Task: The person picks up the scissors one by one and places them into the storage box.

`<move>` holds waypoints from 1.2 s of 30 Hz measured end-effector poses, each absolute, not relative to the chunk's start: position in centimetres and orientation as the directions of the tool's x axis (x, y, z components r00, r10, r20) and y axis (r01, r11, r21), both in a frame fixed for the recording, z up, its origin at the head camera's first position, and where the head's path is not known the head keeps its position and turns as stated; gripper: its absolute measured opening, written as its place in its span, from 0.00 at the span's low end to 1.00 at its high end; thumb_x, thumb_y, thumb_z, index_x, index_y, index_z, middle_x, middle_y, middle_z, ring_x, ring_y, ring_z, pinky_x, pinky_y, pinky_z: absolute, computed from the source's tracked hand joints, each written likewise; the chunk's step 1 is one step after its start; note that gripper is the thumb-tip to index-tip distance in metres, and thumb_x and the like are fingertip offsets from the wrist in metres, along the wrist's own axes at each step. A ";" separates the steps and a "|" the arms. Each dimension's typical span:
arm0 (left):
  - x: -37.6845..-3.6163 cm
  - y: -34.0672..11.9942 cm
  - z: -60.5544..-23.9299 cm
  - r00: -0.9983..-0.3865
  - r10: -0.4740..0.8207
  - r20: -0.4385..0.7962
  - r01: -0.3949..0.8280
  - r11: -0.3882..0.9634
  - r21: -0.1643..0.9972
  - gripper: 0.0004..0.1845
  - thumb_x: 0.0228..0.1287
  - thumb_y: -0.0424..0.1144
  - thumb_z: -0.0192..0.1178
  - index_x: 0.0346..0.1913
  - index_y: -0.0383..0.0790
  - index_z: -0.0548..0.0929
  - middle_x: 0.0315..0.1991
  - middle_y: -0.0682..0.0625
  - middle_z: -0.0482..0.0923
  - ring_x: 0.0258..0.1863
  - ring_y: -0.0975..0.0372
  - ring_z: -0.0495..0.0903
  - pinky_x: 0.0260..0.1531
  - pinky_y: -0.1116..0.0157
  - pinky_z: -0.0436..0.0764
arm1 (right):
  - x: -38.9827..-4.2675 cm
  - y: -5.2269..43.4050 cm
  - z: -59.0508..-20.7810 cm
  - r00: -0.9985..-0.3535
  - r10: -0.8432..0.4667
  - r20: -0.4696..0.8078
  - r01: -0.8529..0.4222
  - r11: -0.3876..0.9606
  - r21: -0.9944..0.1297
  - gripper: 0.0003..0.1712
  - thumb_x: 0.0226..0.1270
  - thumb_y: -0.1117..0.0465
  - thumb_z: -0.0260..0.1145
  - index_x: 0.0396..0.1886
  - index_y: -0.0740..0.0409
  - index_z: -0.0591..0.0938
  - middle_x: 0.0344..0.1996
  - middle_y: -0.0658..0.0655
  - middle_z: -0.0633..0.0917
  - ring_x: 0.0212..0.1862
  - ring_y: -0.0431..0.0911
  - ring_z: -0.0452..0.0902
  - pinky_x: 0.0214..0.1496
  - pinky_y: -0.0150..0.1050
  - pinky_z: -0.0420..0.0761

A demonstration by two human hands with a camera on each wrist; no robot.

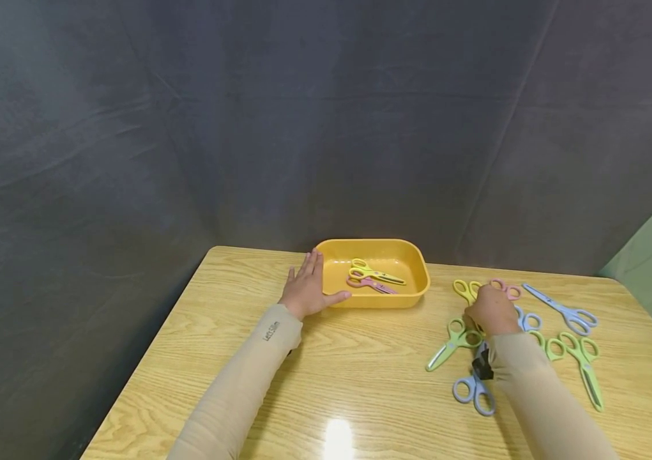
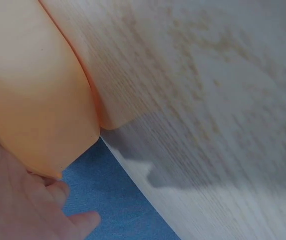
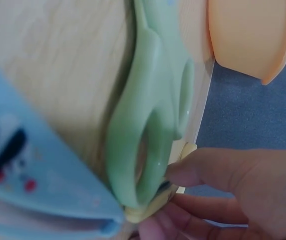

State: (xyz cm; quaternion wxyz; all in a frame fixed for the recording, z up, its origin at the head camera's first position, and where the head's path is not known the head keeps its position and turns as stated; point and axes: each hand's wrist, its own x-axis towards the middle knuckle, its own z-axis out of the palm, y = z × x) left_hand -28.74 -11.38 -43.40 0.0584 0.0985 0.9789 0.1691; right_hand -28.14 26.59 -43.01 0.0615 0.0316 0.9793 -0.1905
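Observation:
A yellow tray [image 1: 417, 281] stands at the back middle of the wooden table [image 1: 360, 364], with yellow scissors [image 1: 374, 273] and pink scissors [image 1: 373, 285] lying in it. My left hand [image 1: 310, 287] lies flat against the tray's left end, thumb along its front wall; the left wrist view shows the tray [image 2: 37, 100] beside my fingers [image 2: 42, 210]. My right hand [image 1: 489, 305] is down among loose scissors on the right. Its fingers [image 3: 218, 170] pinch the handle of a pale yellow pair [image 1: 466, 289] that lies under a green pair [image 3: 153, 115].
Around my right hand lie several loose scissors: green [image 1: 452, 342], blue [image 1: 475, 390], long blue [image 1: 564, 311], green [image 1: 587, 364], pink [image 1: 506, 289]. A dark fabric wall stands behind the table. The table's left edge runs diagonally near my left arm.

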 end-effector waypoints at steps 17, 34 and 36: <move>-28.9 -11.4 -43.6 -0.975 0.214 -0.061 0.181 0.920 0.347 0.65 0.60 0.78 0.54 0.81 0.36 0.39 0.83 0.44 0.32 0.81 0.55 0.35 0.76 0.44 0.44 | -28.4 27.3 -43.3 -0.985 0.021 -0.171 0.089 0.913 -0.399 0.16 0.53 0.63 0.67 0.14 0.55 0.70 0.19 0.57 0.76 0.24 0.51 0.70 0.21 0.43 0.71; -29.3 -11.6 -44.1 -0.975 0.215 -0.064 0.180 0.920 0.348 0.66 0.59 0.79 0.53 0.81 0.36 0.38 0.83 0.44 0.31 0.81 0.56 0.34 0.76 0.44 0.43 | -28.3 26.2 -42.2 -1.000 -0.028 -0.008 -0.023 0.924 -0.382 0.15 0.57 0.62 0.68 0.15 0.56 0.73 0.19 0.57 0.75 0.24 0.52 0.69 0.24 0.44 0.68; -29.3 -11.6 -44.1 -0.975 0.215 -0.063 0.180 0.919 0.351 0.66 0.59 0.79 0.53 0.81 0.36 0.38 0.83 0.44 0.31 0.81 0.56 0.34 0.76 0.44 0.43 | -28.3 25.9 -42.1 -0.999 -0.026 0.019 -0.031 0.923 -0.383 0.17 0.57 0.62 0.68 0.13 0.56 0.72 0.17 0.55 0.74 0.23 0.52 0.68 0.23 0.44 0.67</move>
